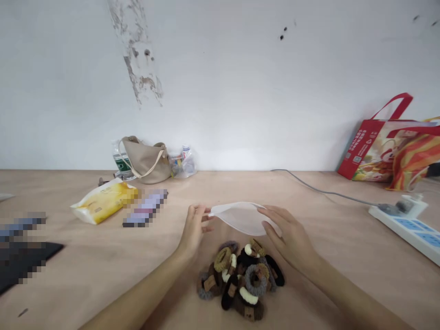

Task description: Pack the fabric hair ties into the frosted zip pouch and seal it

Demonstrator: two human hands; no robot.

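**Translucent pouch held open at both ends, above a heap of hair ties**

Item 1. Translucent white plastic pouch [242, 216], flat and lens-shaped, held just above the table [330, 256] near its middle, with its mouth parted slightly. It sits directly beyond the pile of hair ties and between the two hands.

Item 2. Left hand [193, 230]. Fingers curled loosely, thumb and fingertips pinched on the left tip of the pouch. Grip closed on the pouch edge only; the palm faces inward.

Item 3. Right hand [290, 236]. Fingers extended and laid over the right end of the pouch, thumb beneath, so the edge is clamped between them. Grip closed on the pouch, though the fingers lie fairly flat.

Item 4. Pile of hair ties [240, 279], fuzzy fabric rings in brown, black, grey, tan and cream, several with small brown tags. Heaped on the table just in front of the pouch, between the forearms, touched by neither hand.

Item 5. Surroundings. Yellow packet [103, 200] to the left, well apart from the hands. Beige bag [146, 160] with a bottle and clear wrapping beside it, against the wall. White power strip [409, 224] with grey cable at right. Red carrier bag [378, 149] at far right, leaning on the wall.
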